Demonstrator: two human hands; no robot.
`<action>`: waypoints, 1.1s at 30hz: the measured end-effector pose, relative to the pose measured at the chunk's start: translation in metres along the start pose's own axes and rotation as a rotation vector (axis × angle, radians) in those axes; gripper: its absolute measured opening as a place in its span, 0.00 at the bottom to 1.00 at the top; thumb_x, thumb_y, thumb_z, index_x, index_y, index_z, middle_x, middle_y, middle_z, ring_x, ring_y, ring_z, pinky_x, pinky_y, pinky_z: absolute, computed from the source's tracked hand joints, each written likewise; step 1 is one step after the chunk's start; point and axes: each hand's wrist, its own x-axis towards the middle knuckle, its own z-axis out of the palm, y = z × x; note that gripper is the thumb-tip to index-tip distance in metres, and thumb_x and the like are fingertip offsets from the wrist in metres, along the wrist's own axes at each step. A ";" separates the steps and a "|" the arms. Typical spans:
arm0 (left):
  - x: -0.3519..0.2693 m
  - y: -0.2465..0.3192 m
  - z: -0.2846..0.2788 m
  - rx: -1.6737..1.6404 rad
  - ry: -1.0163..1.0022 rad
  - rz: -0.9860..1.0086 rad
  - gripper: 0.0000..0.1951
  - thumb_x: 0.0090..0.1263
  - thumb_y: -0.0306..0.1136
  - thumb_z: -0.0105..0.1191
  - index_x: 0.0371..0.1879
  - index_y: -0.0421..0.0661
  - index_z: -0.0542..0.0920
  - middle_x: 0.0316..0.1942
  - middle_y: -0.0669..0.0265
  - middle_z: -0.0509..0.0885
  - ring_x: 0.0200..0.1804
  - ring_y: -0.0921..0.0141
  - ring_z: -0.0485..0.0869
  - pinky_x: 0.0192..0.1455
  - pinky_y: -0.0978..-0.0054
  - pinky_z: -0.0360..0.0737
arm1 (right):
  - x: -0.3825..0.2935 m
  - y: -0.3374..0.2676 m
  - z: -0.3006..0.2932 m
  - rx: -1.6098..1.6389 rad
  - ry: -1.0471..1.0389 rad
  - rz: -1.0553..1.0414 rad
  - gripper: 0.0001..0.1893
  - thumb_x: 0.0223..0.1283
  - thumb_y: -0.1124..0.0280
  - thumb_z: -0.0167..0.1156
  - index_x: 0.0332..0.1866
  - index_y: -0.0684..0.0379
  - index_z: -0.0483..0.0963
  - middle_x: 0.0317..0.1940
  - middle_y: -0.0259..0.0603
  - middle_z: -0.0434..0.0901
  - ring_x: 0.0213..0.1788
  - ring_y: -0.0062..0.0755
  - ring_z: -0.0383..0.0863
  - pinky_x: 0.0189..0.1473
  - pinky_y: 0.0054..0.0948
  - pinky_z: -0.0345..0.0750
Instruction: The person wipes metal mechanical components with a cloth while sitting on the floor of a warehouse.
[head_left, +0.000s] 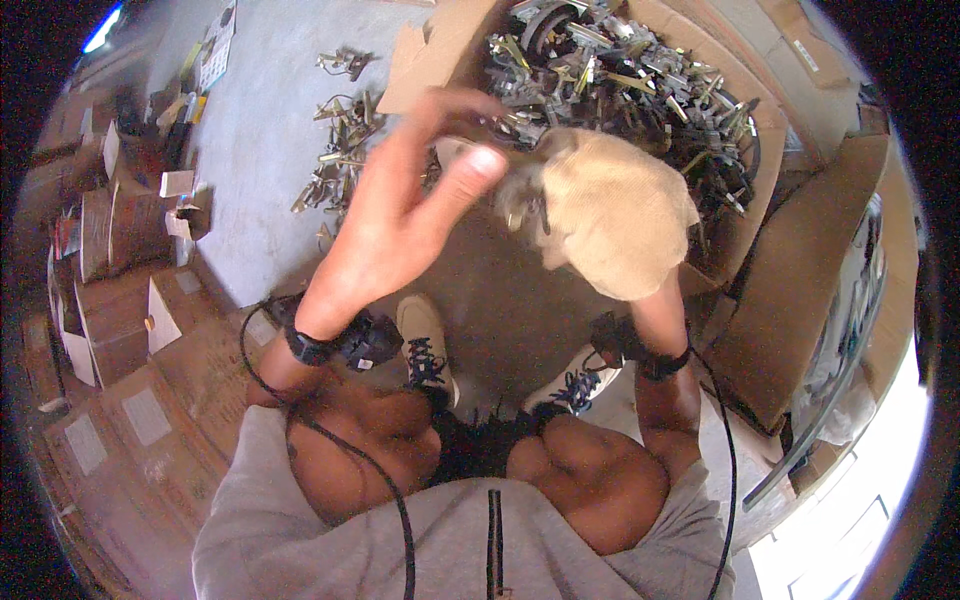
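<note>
My left hand (397, 217) is bare, its thumb and fingers apart, blurred by motion. It hovers near the edge of a cardboard box (772, 157) heaped with metal mechanical parts (622, 75). My right hand (619, 214) wears a tan knitted glove. At its fingers is a blurred metal part (521, 202), apparently in its grip; its shape is hard to tell. More metal parts (345, 150) lie in a loose group on the pale floor (255, 135) left of the box.
Stacked cardboard boxes (165, 405) stand along the left. To the right is another open carton (810, 285) with plastic-wrapped contents. Black cables (375, 465) run from the wrist-worn devices across my lap. My shoes (424, 345) rest on the floor below my hands.
</note>
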 end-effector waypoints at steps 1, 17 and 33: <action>-0.001 -0.001 -0.003 0.032 0.103 0.032 0.15 0.81 0.34 0.55 0.57 0.37 0.78 0.56 0.60 0.84 0.59 0.67 0.80 0.66 0.67 0.74 | 0.002 -0.001 0.001 -0.018 0.036 -0.005 0.15 0.65 0.60 0.63 0.54 0.53 0.80 0.45 0.42 0.84 0.48 0.45 0.84 0.51 0.44 0.80; -0.005 -0.021 0.010 0.058 0.299 0.252 0.33 0.62 0.21 0.74 0.67 0.32 0.75 0.64 0.55 0.81 0.65 0.67 0.80 0.72 0.67 0.74 | -0.011 -0.023 0.014 0.178 0.075 0.082 0.21 0.65 0.65 0.67 0.61 0.60 0.78 0.47 0.41 0.86 0.47 0.37 0.87 0.50 0.38 0.84; -0.009 -0.001 0.008 0.482 0.313 0.170 0.29 0.58 0.32 0.78 0.59 0.40 0.84 0.56 0.54 0.89 0.57 0.60 0.89 0.62 0.65 0.83 | 0.011 -0.055 -0.002 -0.171 -0.100 -0.103 0.25 0.63 0.76 0.63 0.67 0.57 0.77 0.57 0.47 0.83 0.57 0.52 0.83 0.61 0.42 0.80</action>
